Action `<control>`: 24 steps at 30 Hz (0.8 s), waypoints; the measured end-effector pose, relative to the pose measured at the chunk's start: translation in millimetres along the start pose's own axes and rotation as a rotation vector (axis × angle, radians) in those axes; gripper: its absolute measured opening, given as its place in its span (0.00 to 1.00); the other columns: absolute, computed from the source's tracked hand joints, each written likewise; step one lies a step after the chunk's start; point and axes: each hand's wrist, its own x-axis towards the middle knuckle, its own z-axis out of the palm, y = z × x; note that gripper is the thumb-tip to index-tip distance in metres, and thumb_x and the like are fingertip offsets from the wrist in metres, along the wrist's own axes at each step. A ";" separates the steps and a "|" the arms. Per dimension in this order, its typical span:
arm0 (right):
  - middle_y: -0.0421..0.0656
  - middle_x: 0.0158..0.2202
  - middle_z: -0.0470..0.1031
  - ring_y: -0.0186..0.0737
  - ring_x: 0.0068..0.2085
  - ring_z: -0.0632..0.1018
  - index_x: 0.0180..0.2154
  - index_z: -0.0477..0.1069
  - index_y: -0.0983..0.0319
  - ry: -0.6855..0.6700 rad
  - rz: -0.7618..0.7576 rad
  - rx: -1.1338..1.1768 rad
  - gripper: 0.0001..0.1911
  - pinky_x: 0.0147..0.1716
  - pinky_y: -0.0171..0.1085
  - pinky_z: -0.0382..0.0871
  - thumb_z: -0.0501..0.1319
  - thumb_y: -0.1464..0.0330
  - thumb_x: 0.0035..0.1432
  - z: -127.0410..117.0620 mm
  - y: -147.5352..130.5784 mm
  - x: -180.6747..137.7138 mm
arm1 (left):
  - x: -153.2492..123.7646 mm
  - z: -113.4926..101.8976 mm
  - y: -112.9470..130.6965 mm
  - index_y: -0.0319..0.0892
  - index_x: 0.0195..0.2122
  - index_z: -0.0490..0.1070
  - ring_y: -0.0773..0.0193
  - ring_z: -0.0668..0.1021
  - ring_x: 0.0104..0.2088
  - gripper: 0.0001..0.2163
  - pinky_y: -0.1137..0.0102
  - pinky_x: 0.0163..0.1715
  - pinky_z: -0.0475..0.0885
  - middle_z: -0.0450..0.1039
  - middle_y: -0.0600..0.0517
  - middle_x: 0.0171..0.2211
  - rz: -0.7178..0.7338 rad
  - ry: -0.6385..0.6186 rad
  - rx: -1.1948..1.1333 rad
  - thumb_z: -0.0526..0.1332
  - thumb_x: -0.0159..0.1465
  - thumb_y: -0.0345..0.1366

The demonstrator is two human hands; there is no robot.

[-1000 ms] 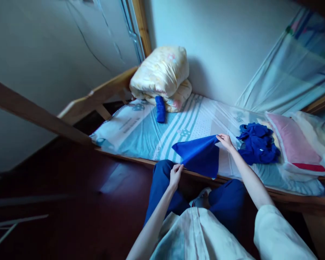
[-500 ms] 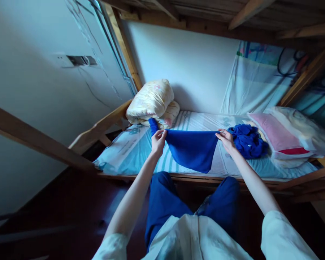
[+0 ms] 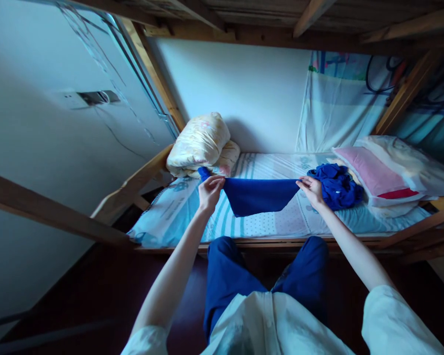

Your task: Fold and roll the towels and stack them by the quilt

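Stretched level between my two hands is a blue cloth (image 3: 262,195), its lower part hanging free above the bed. My left hand (image 3: 210,192) pinches its upper left corner. The upper right corner is pinched by my right hand (image 3: 311,190). A crumpled pile of blue cloth (image 3: 336,186) lies on the mattress just beyond my right hand. Behind my left hand, a folded blue piece (image 3: 204,173) lies on the bed, partly hidden by the hand.
A rolled quilt (image 3: 200,140) rests at the bed's left end. Pillows (image 3: 373,172) lie at the right on the patterned sheet (image 3: 170,217). Wooden bunk beams (image 3: 262,40) run overhead, and a wooden rail (image 3: 52,207) crosses at the left. A power socket (image 3: 96,97) is on the left wall.
The held cloth's hanging part has swung up and looks shorter, its lower edge now higher. Both hands keep their grip, the left slightly further left. The camera view has shifted a little.
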 end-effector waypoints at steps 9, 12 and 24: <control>0.42 0.29 0.80 0.40 0.32 0.78 0.34 0.77 0.59 -0.065 0.173 0.023 0.29 0.35 0.38 0.71 0.79 0.48 0.34 -17.8 -2.0 -37.0 | -21.5 -17.7 0.7 0.36 0.36 0.81 0.62 0.76 0.30 0.32 0.70 0.30 0.70 0.80 0.47 0.29 -0.126 -0.091 0.035 0.77 0.38 0.57; 0.41 0.28 0.80 0.40 0.32 0.79 0.33 0.78 0.59 -0.067 0.243 0.052 0.30 0.35 0.39 0.71 0.80 0.48 0.31 -29.3 -1.8 -51.2 | -36.7 -26.0 -2.1 0.37 0.39 0.82 0.62 0.77 0.29 0.32 0.69 0.29 0.71 0.80 0.46 0.30 -0.166 -0.124 0.056 0.78 0.39 0.57; 0.44 0.29 0.82 0.39 0.31 0.79 0.30 0.79 0.60 -0.001 0.407 0.039 0.30 0.32 0.37 0.69 0.82 0.50 0.27 -54.5 12.2 -77.9 | -56.2 -31.2 -26.0 0.40 0.32 0.84 0.55 0.81 0.31 0.26 0.65 0.30 0.75 0.82 0.44 0.29 -0.326 -0.241 0.153 0.79 0.37 0.55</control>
